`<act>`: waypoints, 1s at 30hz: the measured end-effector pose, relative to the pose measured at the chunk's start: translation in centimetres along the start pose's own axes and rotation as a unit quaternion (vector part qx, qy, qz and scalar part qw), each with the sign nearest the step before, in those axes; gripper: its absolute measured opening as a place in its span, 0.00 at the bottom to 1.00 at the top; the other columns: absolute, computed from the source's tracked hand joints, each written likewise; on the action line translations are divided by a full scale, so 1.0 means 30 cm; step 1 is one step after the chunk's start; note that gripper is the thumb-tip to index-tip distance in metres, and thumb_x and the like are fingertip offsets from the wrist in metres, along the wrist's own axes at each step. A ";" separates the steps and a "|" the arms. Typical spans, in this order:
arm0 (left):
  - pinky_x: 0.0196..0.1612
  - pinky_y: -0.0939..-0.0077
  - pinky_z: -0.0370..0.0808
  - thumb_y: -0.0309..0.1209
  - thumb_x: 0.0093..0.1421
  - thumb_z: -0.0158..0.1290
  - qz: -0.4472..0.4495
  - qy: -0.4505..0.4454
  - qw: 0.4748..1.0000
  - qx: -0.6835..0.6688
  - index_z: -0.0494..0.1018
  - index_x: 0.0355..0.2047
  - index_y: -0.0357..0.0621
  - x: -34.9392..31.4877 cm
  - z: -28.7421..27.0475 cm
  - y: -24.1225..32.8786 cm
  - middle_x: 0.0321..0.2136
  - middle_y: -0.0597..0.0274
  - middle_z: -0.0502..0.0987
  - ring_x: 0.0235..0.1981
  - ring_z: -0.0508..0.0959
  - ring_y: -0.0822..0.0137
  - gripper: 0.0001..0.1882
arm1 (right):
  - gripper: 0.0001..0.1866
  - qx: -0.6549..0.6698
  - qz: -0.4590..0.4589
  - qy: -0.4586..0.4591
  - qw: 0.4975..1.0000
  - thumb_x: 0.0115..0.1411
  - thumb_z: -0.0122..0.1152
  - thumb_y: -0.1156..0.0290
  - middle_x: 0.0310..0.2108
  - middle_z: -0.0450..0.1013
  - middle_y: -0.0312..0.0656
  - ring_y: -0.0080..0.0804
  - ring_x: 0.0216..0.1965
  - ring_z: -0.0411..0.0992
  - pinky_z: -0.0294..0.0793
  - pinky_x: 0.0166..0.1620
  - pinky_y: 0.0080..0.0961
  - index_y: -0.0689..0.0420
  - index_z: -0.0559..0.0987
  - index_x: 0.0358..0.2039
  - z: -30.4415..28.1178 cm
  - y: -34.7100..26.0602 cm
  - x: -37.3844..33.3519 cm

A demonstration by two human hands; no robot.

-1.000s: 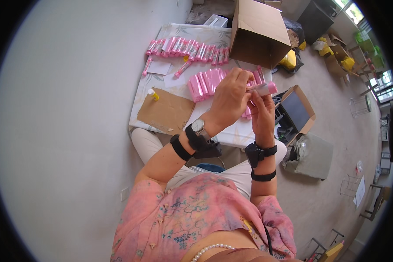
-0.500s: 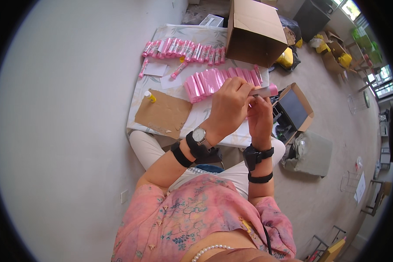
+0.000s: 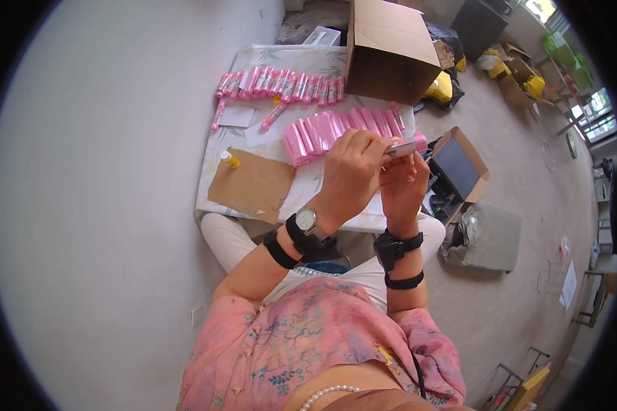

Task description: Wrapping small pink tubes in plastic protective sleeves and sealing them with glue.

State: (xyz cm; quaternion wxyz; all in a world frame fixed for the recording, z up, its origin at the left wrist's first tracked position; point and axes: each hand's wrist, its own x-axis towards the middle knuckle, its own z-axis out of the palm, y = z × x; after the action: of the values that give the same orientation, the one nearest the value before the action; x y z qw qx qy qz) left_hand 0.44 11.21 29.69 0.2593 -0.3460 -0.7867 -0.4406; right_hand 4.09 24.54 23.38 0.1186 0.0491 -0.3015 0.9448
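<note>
My left hand (image 3: 349, 175) and my right hand (image 3: 400, 188) meet above the table's right side, both closed on a small pink roll (image 3: 420, 142) with a pale printed label (image 3: 403, 148) against it. Fingertips of both hands press at the label; how far it wraps round is hidden. Just beyond the hands lies a row of plain pink rolls (image 3: 315, 137). Farther back runs a row of labelled pink rolls (image 3: 281, 82). Left of my hands, a yellow glue stick with a white cap (image 3: 230, 159) stands on a brown cardboard sheet (image 3: 253, 185).
White paper slips (image 3: 238, 116) and a loose labelled roll (image 3: 273, 116) lie between the rows. A large open cardboard box (image 3: 394, 48) sits at the table's far right. Beside the table are an open carton (image 3: 459, 168) and a grey-green covered block (image 3: 487, 236). A wall (image 3: 116, 171) borders the left.
My hands still hold the roll and have shifted slightly. The roll has turned, so the label's printed side shows where a plain pale face showed before. The whole view has moved a little.
</note>
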 end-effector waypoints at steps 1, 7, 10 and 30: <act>0.40 0.62 0.76 0.20 0.54 0.62 0.005 -0.002 1.000 0.002 0.81 0.43 0.44 0.000 -0.001 0.003 0.35 0.61 0.78 0.37 0.78 0.55 0.15 | 0.24 -0.001 -0.003 0.001 1.000 0.73 0.46 0.52 0.49 0.79 0.42 0.31 0.52 0.76 0.71 0.61 0.35 0.59 0.77 0.53 0.003 -0.001 -0.002; 0.38 0.64 0.76 0.19 0.54 0.63 0.037 0.012 0.999 0.012 0.81 0.45 0.44 -0.009 0.002 0.003 0.36 0.61 0.78 0.36 0.77 0.56 0.17 | 0.30 0.007 0.005 0.029 1.000 0.73 0.44 0.44 0.48 0.79 0.42 0.30 0.51 0.76 0.71 0.60 0.34 0.58 0.77 0.53 0.010 0.001 -0.010; 0.39 0.63 0.77 0.19 0.53 0.63 0.051 0.016 0.998 0.020 0.81 0.45 0.43 -0.014 0.003 0.005 0.37 0.60 0.78 0.37 0.78 0.56 0.17 | 0.31 -0.010 0.002 0.022 1.000 0.73 0.43 0.42 0.48 0.78 0.41 0.30 0.50 0.75 0.71 0.59 0.33 0.59 0.77 0.53 0.018 0.000 -0.013; 0.46 0.62 0.79 0.18 0.51 0.61 0.098 -0.011 0.993 0.061 0.81 0.46 0.40 -0.048 -0.016 0.042 0.43 0.59 0.79 0.44 0.79 0.54 0.20 | 0.44 0.082 -0.012 -0.027 0.996 0.69 0.33 0.26 0.50 0.76 0.39 0.29 0.52 0.74 0.71 0.58 0.29 0.57 0.75 0.55 0.036 0.043 -0.038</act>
State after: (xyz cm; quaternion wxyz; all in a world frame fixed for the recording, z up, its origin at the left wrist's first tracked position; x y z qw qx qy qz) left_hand 2.37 10.80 29.55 0.3134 -0.4097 -0.7771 -0.3607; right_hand 4.90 22.67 23.35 0.1170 0.0872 -0.2255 0.9633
